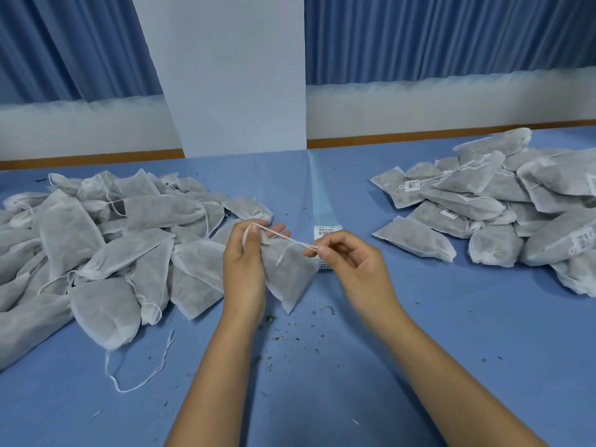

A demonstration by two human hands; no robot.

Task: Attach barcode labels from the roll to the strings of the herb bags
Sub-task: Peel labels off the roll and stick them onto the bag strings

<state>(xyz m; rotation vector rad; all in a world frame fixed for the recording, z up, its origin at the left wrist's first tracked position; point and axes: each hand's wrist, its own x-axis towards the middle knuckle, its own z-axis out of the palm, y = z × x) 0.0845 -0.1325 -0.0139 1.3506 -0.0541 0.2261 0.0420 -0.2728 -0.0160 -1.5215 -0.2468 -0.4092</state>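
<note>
grey-white bags, white string, white label with black barcode, blue table, blue pleated curtains, white wall, orange-brown trim

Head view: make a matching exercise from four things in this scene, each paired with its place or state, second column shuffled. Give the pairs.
1. left pile of bags
2. right pile of bags
3. loose string
4. held bag

A. carries barcode labels
B. lies alone on the blue table, nearest the person
C. gripped by the left hand, drawstring pinched by the right hand
D. no labels showing

Pairs: 1-D, 2-A, 3-B, 4-C.
</note>
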